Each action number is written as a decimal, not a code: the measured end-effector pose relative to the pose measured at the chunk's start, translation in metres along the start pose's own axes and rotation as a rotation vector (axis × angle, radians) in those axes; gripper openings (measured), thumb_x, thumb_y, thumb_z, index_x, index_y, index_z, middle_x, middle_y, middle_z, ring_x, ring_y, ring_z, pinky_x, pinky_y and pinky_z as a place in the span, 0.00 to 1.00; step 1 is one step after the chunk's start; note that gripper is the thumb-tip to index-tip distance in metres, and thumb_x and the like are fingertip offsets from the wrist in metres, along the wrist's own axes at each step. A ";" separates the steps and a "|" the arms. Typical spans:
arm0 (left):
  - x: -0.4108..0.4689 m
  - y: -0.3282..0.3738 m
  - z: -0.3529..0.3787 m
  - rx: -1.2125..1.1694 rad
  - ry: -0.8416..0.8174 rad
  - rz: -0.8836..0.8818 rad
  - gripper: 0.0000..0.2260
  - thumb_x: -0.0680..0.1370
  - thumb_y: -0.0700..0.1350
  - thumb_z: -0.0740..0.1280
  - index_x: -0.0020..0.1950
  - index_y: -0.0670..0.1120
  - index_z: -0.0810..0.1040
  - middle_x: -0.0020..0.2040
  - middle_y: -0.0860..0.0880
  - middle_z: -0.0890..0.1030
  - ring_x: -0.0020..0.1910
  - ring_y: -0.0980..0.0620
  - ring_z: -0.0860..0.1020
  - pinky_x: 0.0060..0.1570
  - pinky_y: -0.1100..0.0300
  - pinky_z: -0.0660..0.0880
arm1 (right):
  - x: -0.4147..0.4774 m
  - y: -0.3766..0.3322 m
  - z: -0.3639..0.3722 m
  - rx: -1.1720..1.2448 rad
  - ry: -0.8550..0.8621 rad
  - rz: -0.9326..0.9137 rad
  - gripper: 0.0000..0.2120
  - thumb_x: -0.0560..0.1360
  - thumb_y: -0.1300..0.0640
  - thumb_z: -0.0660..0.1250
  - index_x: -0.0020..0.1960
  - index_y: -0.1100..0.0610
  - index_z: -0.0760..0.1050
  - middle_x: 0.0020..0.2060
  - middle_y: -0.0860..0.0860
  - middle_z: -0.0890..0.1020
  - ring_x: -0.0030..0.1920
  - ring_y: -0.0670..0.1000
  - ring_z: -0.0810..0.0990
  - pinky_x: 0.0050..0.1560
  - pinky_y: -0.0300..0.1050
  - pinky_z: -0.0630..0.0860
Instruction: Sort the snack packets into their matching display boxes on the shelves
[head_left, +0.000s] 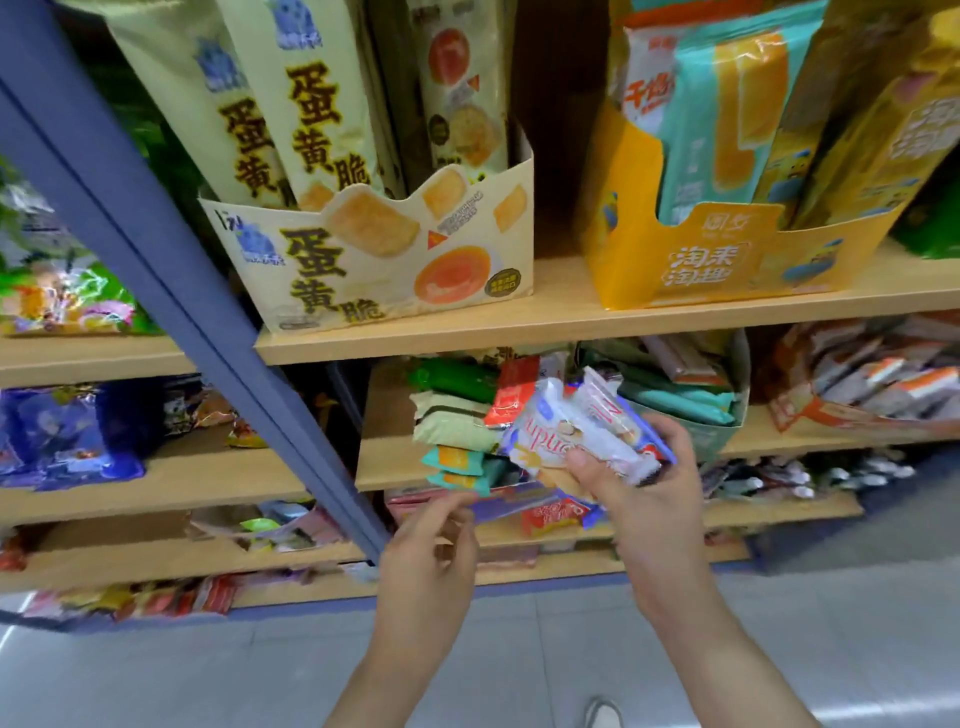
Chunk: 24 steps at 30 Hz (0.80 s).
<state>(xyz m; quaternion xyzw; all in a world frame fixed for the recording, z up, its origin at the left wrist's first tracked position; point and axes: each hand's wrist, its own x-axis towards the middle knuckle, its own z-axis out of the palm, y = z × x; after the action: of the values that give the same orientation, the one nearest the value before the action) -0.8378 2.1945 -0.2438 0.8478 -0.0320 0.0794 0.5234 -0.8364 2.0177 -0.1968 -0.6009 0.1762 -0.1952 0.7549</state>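
Right hand (640, 491) grips a fanned bundle of white-and-blue snack packets (582, 434), thumb clamped across the top, fingers curled beneath; it is held just in front of the middle shelf (387, 470), probably so the labels can be read against the boxes.

Left hand (430, 548) sits lower, fingers half curled with thumb drawn toward the fingertips (460, 505), near the edge of a red-and-purple box (556, 514) one shelf down; cannot tell whether it pinches anything.

Loose mixed packets (457, 428) are heaped on the middle shelf, unsorted.

On the shelf above, the cream display box (374, 270) and yellow display box (727, 265) hold upright bags; neither appears to match the bundle; sorting looks mid-way.
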 end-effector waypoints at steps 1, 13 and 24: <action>0.005 0.004 -0.007 -0.063 0.020 -0.027 0.23 0.76 0.33 0.68 0.55 0.63 0.75 0.47 0.53 0.81 0.41 0.57 0.79 0.38 0.72 0.73 | -0.002 0.000 0.007 -0.102 -0.046 -0.084 0.27 0.64 0.67 0.80 0.55 0.48 0.73 0.51 0.48 0.83 0.50 0.47 0.83 0.49 0.42 0.80; 0.080 0.026 -0.014 0.024 -0.217 0.001 0.17 0.75 0.37 0.71 0.52 0.58 0.73 0.45 0.56 0.79 0.43 0.55 0.75 0.43 0.68 0.73 | 0.028 0.023 0.030 -0.721 -0.322 -0.277 0.25 0.65 0.47 0.80 0.55 0.39 0.70 0.52 0.37 0.75 0.56 0.42 0.75 0.57 0.47 0.75; 0.079 0.012 -0.031 0.510 -0.009 0.528 0.18 0.74 0.36 0.62 0.61 0.50 0.74 0.56 0.48 0.77 0.50 0.47 0.70 0.42 0.54 0.74 | 0.038 0.017 0.018 -0.974 -0.401 -0.251 0.38 0.68 0.43 0.77 0.73 0.49 0.66 0.55 0.45 0.72 0.62 0.51 0.71 0.60 0.54 0.73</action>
<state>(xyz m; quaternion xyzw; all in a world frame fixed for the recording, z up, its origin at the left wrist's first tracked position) -0.7646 2.2197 -0.2065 0.9138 -0.2315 0.2134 0.2567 -0.7931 2.0171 -0.2103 -0.9231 0.0256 -0.0612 0.3789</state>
